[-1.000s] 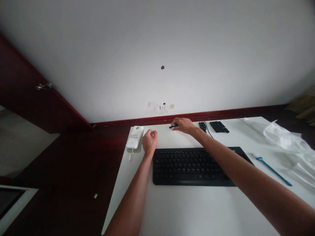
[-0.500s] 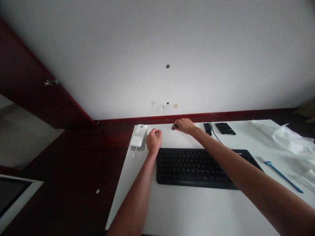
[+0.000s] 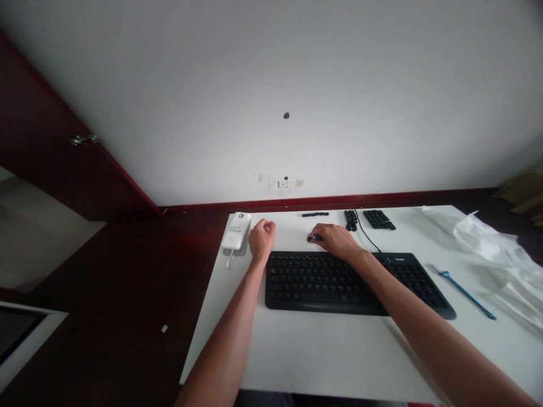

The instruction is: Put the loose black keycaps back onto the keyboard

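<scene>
The black keyboard point(image 3: 314, 282) lies on the white table point(image 3: 322, 350). Just beyond its far left corner rests my left hand point(image 3: 262, 240), fingers curled closed; whatever may be inside them is hidden. My right hand point(image 3: 337, 240) hovers or rests just past the keyboard's far edge, its forearm crossing over the keys. Its thumb and fingers are closed on a small black piece point(image 3: 314, 237), keycap-like, partly covered. Beyond that hand is a short row of black keycaps point(image 3: 315, 214). More keycaps form a narrow block point(image 3: 350, 220) and a wider block point(image 3: 379, 219) to the right.
A white power bank point(image 3: 236, 230) with a short strap lies at the table's left edge. On the right are a blue-handled brush point(image 3: 466, 295) and a crumpled white plastic sheet point(image 3: 487, 240). The keyboard cable point(image 3: 367, 233) runs to the far edge. Beyond stands a wall point(image 3: 212, 113).
My right hand has come back from the table's far edge toward the keyboard, uncovering the short keycap row there. It still grips a small black piece. My left hand stays curled in place.
</scene>
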Demonstrator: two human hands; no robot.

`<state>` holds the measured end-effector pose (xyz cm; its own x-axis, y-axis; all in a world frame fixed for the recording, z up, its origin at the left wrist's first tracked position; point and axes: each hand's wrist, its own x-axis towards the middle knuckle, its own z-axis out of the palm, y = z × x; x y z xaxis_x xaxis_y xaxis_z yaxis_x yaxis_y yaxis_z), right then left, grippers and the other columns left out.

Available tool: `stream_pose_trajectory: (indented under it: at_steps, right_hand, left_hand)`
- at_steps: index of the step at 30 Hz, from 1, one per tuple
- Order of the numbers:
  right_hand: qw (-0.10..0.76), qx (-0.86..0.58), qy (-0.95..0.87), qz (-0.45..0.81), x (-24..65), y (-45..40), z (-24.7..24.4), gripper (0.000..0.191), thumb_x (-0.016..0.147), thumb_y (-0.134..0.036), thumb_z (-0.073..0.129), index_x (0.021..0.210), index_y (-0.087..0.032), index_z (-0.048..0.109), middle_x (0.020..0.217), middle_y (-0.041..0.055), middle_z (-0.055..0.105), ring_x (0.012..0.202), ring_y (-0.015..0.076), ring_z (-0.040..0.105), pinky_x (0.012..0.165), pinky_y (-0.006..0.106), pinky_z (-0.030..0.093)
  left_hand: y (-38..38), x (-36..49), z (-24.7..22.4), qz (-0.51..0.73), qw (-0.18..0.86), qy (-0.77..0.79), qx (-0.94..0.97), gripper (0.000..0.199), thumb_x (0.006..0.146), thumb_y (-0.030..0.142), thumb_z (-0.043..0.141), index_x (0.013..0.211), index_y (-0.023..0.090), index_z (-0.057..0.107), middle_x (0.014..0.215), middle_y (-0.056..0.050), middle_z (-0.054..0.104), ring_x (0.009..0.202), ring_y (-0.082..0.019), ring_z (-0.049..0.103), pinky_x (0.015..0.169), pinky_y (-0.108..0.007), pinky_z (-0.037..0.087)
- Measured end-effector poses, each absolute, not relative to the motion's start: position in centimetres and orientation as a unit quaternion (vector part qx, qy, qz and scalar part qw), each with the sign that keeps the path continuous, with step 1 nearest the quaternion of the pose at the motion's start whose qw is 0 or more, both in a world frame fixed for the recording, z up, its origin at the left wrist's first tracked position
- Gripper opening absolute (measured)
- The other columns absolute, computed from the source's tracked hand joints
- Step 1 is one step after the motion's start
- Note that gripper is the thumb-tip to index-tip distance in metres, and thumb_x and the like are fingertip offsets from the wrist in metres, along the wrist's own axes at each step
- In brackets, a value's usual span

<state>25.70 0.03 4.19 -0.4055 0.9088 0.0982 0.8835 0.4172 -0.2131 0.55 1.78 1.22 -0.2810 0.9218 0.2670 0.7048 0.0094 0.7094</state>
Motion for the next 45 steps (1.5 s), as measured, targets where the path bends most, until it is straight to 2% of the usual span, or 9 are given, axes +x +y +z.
stream_pose_trajectory:
  at_steps: [10, 15, 19, 22, 24, 29, 38, 42, 45]
  right_hand:
    - [0.150, -0.516, -0.840, 0.074, 25.8, -0.7, 3.6, 0.017, 0.096, -0.028, 0.065, 0.103, -0.028, 0.081, 0.123, 0.0039, 0.075, 0.096, 0.0235, 0.074, 0.076, 0.029, 0.053]
    - [0.236, -0.497, -0.828, 0.110, 26.1, -1.3, 4.5, 0.020, 0.098, -0.029, 0.062, 0.107, -0.026, 0.079, 0.117, 0.0052, 0.077, 0.099, 0.0242, 0.073, 0.085, 0.032, 0.054]
    - [0.298, -0.501, -0.797, 0.159, 26.9, -2.5, 6.1, 0.020, 0.097, -0.032, 0.062, 0.105, -0.024, 0.079, 0.111, 0.0072, 0.080, 0.100, 0.0263, 0.074, 0.091, 0.036, 0.055]
    - [0.285, -0.518, -0.783, 0.196, 27.6, -3.5, 6.9, 0.021, 0.095, -0.035, 0.064, 0.103, -0.024, 0.080, 0.104, 0.0070, 0.082, 0.093, 0.0271, 0.076, 0.088, 0.036, 0.056]
    - [0.271, -0.521, -0.780, 0.215, 27.9, -3.9, 7.0, 0.023, 0.095, -0.038, 0.064, 0.103, -0.024, 0.081, 0.100, 0.0071, 0.082, 0.088, 0.0279, 0.076, 0.086, 0.037, 0.056]
    - [0.276, -0.506, -0.774, 0.262, 27.9, -4.2, 6.6, 0.027, 0.096, -0.041, 0.061, 0.103, -0.025, 0.082, 0.100, 0.0055, 0.083, 0.092, 0.0294, 0.077, 0.083, 0.036, 0.055]
    - [0.306, -0.518, -0.734, 0.315, 27.5, -4.3, 6.6, 0.035, 0.092, -0.048, 0.064, 0.099, -0.021, 0.084, 0.082, 0.0015, 0.081, 0.081, 0.0266, 0.074, 0.072, 0.033, 0.053]
    - [0.373, -0.531, -0.691, 0.319, 26.8, -4.5, 6.9, 0.030, 0.085, -0.047, 0.071, 0.093, -0.021, 0.083, 0.090, 0.0051, 0.082, 0.084, 0.0269, 0.074, 0.076, 0.034, 0.055]
    - [0.377, -0.525, -0.698, 0.308, 26.5, -4.7, 7.0, 0.028, 0.084, -0.047, 0.072, 0.094, -0.022, 0.083, 0.089, 0.0040, 0.081, 0.078, 0.0236, 0.070, 0.075, 0.033, 0.053]
  left_hand:
    - [1.9, 0.6, 1.2, 0.384, 0.145, 0.702, 0.583, 0.026, 0.094, 0.039, 0.057, 0.075, 0.024, 0.064, 0.072, -0.001, 0.065, 0.066, -0.017, 0.054, 0.063, -0.026, 0.028]
    - [1.2, 0.6, 2.4, 0.411, 0.141, 0.659, 0.614, 0.029, 0.097, 0.041, 0.053, 0.078, 0.023, 0.066, 0.062, 0.003, 0.053, 0.060, -0.014, 0.047, 0.064, -0.025, 0.032]
    - [-0.2, 1.6, 4.1, 0.390, 0.164, 0.551, 0.719, 0.030, 0.095, 0.050, 0.059, 0.096, 0.024, 0.075, 0.060, 0.005, 0.049, 0.059, -0.013, 0.047, 0.066, -0.023, 0.037]
    - [-1.4, 3.1, 4.8, 0.360, 0.193, 0.480, 0.777, 0.035, 0.092, 0.049, 0.067, 0.117, 0.026, 0.078, 0.063, 0.004, 0.052, 0.059, -0.013, 0.048, 0.066, -0.023, 0.038]
    - [-2.2, 4.1, 4.8, 0.333, 0.206, 0.443, 0.807, 0.036, 0.091, 0.046, 0.071, 0.122, 0.027, 0.078, 0.063, 0.004, 0.056, 0.059, -0.012, 0.049, 0.065, -0.024, 0.039]
    - [-3.1, 5.0, 4.8, 0.303, 0.232, 0.422, 0.822, 0.026, 0.092, 0.041, 0.072, 0.111, 0.027, 0.082, 0.064, 0.002, 0.060, 0.058, -0.013, 0.048, 0.064, -0.025, 0.037]
    - [-3.1, 4.8, 4.9, 0.337, 0.317, 0.403, 0.790, 0.028, 0.094, 0.044, 0.068, 0.108, 0.022, 0.080, 0.058, 0.007, 0.037, 0.056, -0.011, 0.036, 0.060, -0.025, 0.029]
    - [-2.9, 4.9, 4.7, 0.369, 0.345, 0.401, 0.764, 0.029, 0.094, 0.044, 0.066, 0.105, 0.020, 0.077, 0.058, 0.008, 0.037, 0.057, -0.011, 0.037, 0.061, -0.024, 0.031]
    - [-2.8, 4.8, 4.5, 0.394, 0.362, 0.401, 0.744, 0.030, 0.093, 0.045, 0.067, 0.102, 0.019, 0.077, 0.058, 0.007, 0.039, 0.057, -0.011, 0.037, 0.060, -0.024, 0.032]
